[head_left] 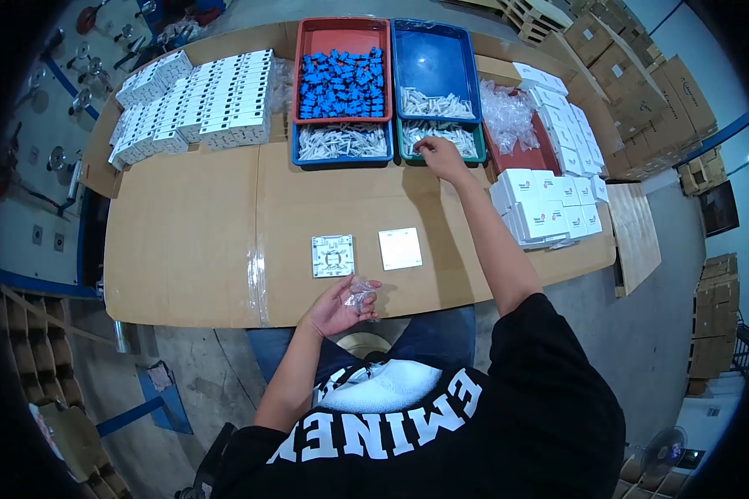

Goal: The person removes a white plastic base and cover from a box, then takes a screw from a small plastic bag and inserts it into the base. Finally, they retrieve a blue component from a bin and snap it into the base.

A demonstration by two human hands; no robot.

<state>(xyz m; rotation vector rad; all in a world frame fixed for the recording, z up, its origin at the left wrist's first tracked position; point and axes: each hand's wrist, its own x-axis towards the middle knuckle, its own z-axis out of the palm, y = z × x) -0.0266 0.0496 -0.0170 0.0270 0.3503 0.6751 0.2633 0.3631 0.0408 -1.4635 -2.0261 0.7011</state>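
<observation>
My left hand is closed around a small crumpled clear plastic bag near the table's front edge. Just beyond it lies a square white plastic plate with moulded details. To the right of that is a plain flat white square cover. My right hand reaches over the front of a green tray of small white slender parts. Its fingers are pinched together; whatever is between them is too small to make out.
A red tray holds blue pieces; a blue tray in front holds white parts. Another blue tray stands back right. White box stacks rise left, more white boxes right, beside a red tray with clear bags.
</observation>
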